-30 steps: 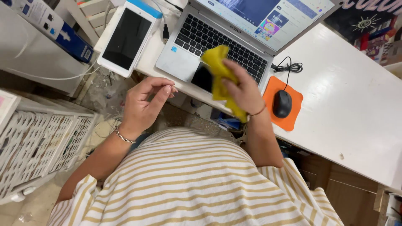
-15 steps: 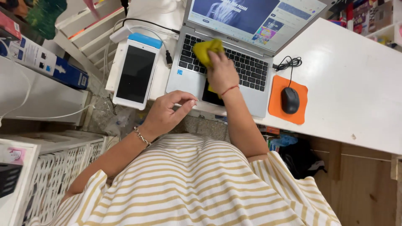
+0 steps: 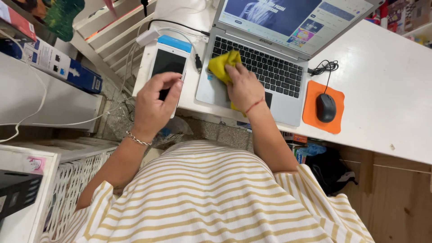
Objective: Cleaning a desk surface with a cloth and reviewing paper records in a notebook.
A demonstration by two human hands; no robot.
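Observation:
My right hand [image 3: 243, 87] presses a yellow cloth [image 3: 222, 64] onto the left palm rest and lower keys of an open silver laptop [image 3: 274, 67] on the white desk [image 3: 382, 90]. The cloth sticks out past my fingers toward the keyboard's left side. My left hand [image 3: 155, 105] hovers over the desk's front left corner, fingers loosely curled and holding nothing, just above the lower end of a white tablet-like device with a dark screen [image 3: 167, 63].
A black mouse [image 3: 326, 107] lies on an orange pad [image 3: 335, 123] right of the laptop. Cables run behind the white device. A blue-and-white box [image 3: 63, 67] lies on a shelf at left. A white wicker basket [image 3: 76, 180] stands below left.
My right hand has slid the yellow cloth from the laptop's front edge up onto the palm rest and left keys. My left hand rose from near my body to over the white device.

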